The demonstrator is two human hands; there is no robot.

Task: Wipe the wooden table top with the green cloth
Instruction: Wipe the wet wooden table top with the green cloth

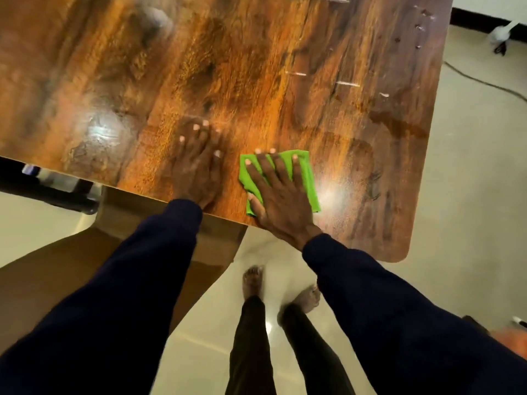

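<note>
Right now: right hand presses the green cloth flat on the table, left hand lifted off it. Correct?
No. The head view shows the left hand resting flat on the wooden table, beside the green cloth, not lifted. The right hand does press that cloth flat.

green cloth (pixel 309 181): middle hidden under right hand (pixel 281 201) | left hand (pixel 196 163): blurred | table top (pixel 256 67): cut off top, left
</note>
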